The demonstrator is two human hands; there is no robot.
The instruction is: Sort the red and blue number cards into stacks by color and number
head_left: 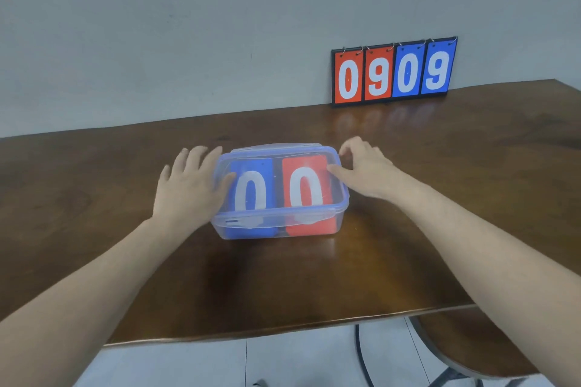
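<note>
A clear plastic box (341, 207) with its lid on stands mid-table. Inside it lie a blue card stack (251, 166) showing 0 on the left and a red card stack (303, 163) showing 0 on the right. My left hand (188, 185) lies flat against the box's left end, fingers straight, thumb on the lid. My right hand (364, 170) is at the box's right end, thumb on the lid's edge, fingers loosely bent over the far right corner. A flip scoreboard (393, 72) reading 0 9 in red and 0 9 in blue leans on the wall at the back right.
The brown wooden table (125, 245) has its near edge just below my forearms. A chair seat (471, 342) and a black cable (361, 355) show beyond that edge at the lower right, over a pale tiled floor.
</note>
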